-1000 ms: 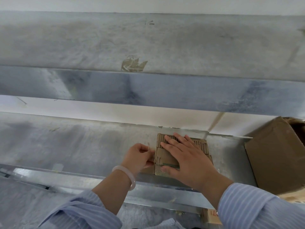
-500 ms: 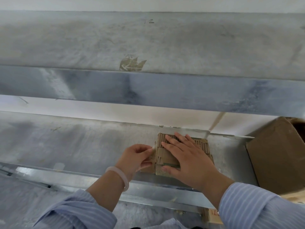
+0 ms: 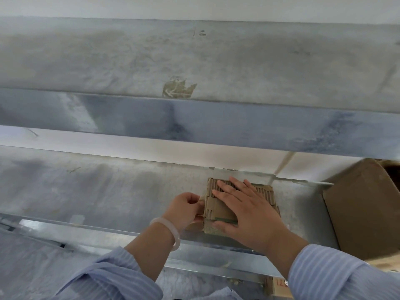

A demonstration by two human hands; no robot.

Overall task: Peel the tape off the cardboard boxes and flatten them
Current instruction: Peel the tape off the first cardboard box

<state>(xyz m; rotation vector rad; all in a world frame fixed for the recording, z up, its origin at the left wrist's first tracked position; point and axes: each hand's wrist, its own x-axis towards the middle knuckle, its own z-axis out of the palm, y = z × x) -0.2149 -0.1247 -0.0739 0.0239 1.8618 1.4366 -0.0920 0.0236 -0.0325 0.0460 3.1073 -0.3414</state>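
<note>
Left hand pinches tape end just left of the small cardboard box; flat right hand presses the box.

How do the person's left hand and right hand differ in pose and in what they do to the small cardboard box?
The left hand curls its fingers, pinching what looks like tape at the left edge of the box; the right hand lies flat on top, fingers spread. The left wrist wears a pale bracelet; the right wrist is bare. Both touch the same box and come from striped blue sleeves.
</note>
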